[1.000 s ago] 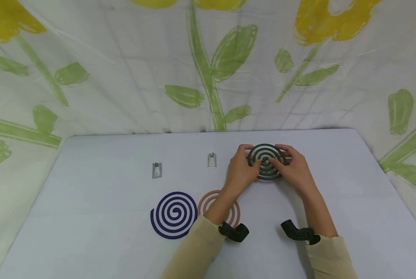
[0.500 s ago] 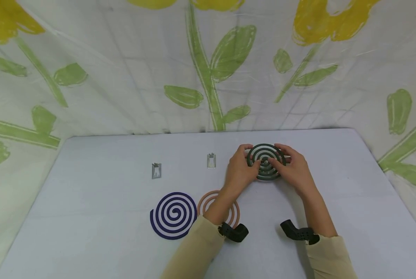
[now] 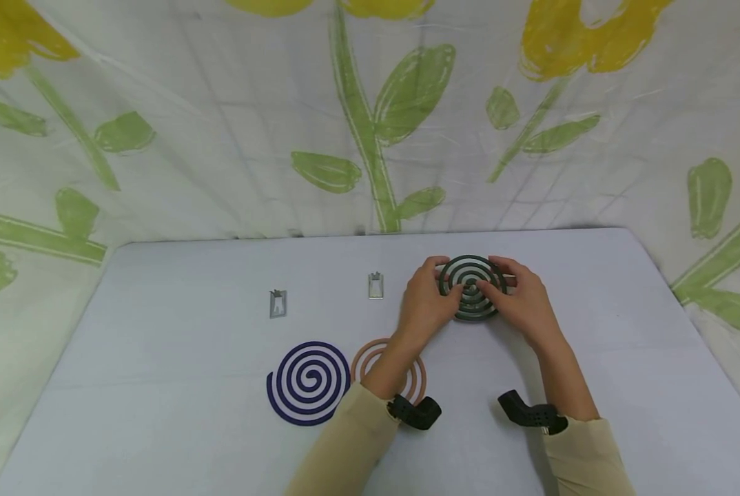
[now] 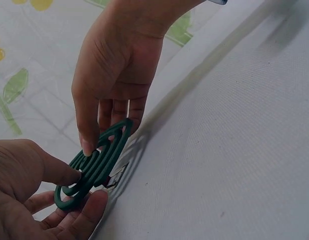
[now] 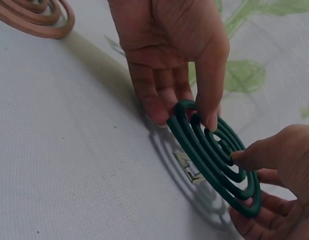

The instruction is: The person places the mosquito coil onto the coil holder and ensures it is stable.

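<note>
My left hand (image 3: 428, 303) and right hand (image 3: 526, 303) hold a dark green mosquito coil (image 3: 471, 282) between them at the right of the table's back half. The thumbs lie on its near face by the centre, while the other fingers reach behind the rim. In the left wrist view the green coil (image 4: 97, 167) is tilted and raised off the surface. Beneath it, the right wrist view shows a small metal coil stand (image 5: 183, 162) on the table, apart from the coil. The fingers behind the coil are partly hidden.
Left of the hands lie two more metal stands (image 3: 376, 276). A dark blue coil (image 3: 311, 375) lies flat nearer the front, beside an orange-brown coil (image 3: 422, 375) partly covered by my left forearm. A flowered white curtain (image 3: 221, 138) hangs behind the white table (image 3: 159, 344).
</note>
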{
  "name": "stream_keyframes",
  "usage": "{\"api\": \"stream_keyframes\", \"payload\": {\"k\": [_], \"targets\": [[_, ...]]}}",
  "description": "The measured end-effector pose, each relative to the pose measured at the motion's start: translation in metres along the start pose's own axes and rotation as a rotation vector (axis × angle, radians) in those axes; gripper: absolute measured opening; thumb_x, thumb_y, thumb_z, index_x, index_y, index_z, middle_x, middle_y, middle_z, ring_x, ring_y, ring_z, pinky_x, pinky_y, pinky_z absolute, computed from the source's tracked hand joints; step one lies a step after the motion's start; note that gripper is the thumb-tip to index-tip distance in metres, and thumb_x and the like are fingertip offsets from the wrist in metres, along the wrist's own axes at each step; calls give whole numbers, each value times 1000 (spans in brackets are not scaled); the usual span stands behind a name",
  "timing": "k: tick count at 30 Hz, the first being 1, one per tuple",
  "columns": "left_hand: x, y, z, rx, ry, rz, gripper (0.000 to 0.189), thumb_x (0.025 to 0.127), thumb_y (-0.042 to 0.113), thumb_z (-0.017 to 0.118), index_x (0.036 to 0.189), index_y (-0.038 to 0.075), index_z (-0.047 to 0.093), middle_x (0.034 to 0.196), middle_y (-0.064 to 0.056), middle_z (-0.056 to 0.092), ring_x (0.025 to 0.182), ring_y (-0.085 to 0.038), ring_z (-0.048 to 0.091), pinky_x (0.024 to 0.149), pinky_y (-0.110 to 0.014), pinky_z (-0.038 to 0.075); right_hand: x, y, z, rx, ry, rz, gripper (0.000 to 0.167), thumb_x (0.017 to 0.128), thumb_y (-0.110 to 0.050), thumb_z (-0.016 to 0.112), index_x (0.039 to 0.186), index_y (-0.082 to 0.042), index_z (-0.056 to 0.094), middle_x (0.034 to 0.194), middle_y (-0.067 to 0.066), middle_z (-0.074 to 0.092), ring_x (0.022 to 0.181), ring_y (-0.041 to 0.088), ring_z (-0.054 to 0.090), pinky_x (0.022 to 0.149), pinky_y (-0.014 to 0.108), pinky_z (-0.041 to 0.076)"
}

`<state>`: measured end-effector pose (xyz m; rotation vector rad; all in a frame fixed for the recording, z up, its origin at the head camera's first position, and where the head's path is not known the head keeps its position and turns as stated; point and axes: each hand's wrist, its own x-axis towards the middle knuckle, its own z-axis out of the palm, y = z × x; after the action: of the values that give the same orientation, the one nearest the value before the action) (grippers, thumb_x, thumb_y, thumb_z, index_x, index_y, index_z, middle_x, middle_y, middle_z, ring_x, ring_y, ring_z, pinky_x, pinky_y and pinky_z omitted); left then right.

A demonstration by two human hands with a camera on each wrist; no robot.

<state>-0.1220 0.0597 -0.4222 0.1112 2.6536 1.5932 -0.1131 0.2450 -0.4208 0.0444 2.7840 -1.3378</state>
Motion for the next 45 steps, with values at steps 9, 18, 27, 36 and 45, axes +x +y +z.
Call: {"api": "stream_keyframes", "payload": {"k": [9, 18, 27, 36, 45], "targets": [[2, -2, 0, 17, -3, 21, 49, 95, 17, 75, 142, 10, 62, 110, -11, 73, 98, -23, 68, 84, -33, 57, 1, 1, 1, -5, 7, -21, 62, 104, -31, 67, 155, -1, 49, 154, 30, 52, 137, 52, 54, 110, 68, 47], [1, 3, -4, 63, -5, 24, 50, 96, 18, 74, 144, 9, 61, 117, -15, 71, 103, -29, 68, 85, -40, 57, 2, 0, 2, 16, 26, -36, 62, 104, -28, 68, 155, -1, 48, 153, 29, 52, 137, 50, 54, 110, 68, 47], [0, 2, -6, 80, -13, 32, 47, 96, 19, 73, 141, 8, 63, 116, -16, 72, 102, -29, 69, 84, -40, 57, 2, 1, 2, 23, 49, -50, 61, 103, -27, 70, 154, 1, 49, 150, 30, 55, 136, 48, 56, 110, 63, 51], [0, 1, -5, 77, -15, 24, 50, 97, 18, 72, 144, 8, 60, 117, -15, 71, 91, -24, 65, 80, -38, 56, 2, 2, 2, 18, 60, -67, 59, 103, -23, 70, 152, 3, 51, 147, 31, 57, 134, 48, 57, 108, 63, 52], [-1, 3, -4, 69, -23, 30, 48, 98, 14, 72, 144, 9, 61, 113, -15, 73, 98, -27, 69, 81, -38, 57, 1, 0, 1, 20, 50, -72, 55, 103, -22, 69, 150, 2, 53, 148, 29, 57, 133, 48, 58, 108, 62, 52]]}}
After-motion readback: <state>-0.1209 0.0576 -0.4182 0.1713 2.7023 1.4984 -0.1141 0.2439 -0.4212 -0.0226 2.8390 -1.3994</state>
